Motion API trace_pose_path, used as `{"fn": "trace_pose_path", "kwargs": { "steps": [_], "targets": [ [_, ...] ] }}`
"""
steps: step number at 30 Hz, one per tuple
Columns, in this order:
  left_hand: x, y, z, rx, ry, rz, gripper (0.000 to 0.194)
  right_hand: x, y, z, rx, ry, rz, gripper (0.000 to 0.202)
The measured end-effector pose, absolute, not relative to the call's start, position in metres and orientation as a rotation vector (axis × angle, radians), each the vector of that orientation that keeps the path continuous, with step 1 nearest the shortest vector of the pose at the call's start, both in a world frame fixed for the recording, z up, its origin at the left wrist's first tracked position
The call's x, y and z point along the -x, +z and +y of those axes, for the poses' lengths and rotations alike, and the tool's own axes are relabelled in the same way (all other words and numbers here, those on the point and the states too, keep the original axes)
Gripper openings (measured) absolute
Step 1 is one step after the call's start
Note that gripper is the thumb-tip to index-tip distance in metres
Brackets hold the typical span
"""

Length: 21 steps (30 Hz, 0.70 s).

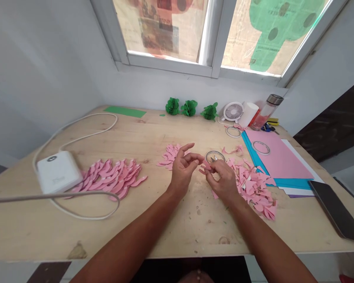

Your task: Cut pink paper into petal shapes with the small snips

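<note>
Near the middle of the table, my left hand (183,167) has its thumb and a finger pressed together at the left end of a small pink paper piece (206,164). My right hand (222,179) pinches the same piece from the right. Behind my left hand lies a small cluster of pink petal shapes (168,156). A roll of tape (214,152) lies just behind my right hand, with a small pointed object inside its ring. Pink paper scraps (258,192) are heaped right of my right hand. A larger pile of wavy pink strips (112,177) lies at the left.
A white power bank (59,172) with a looping cable is at the left. Three green paper balls (189,108), a small fan (233,112) and a bottle (267,112) stand along the wall. Coloured sheets (289,157) and a phone (338,210) lie at the right.
</note>
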<state>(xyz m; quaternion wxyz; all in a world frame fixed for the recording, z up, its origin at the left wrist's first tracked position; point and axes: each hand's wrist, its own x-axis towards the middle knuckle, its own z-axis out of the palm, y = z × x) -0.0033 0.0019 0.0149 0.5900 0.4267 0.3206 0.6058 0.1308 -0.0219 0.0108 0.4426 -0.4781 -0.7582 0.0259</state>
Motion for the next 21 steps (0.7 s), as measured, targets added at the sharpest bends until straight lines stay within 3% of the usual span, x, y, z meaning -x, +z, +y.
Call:
{"fn": "trace_pose_path", "kwargs": {
  "steps": [21],
  "targets": [
    [0.0016, 0.0162, 0.0011, -1.105, 1.364, 0.673, 0.059, -0.1323, 0.0131, -0.0238, 1.25, 0.273, -1.803, 0.01]
  ]
}}
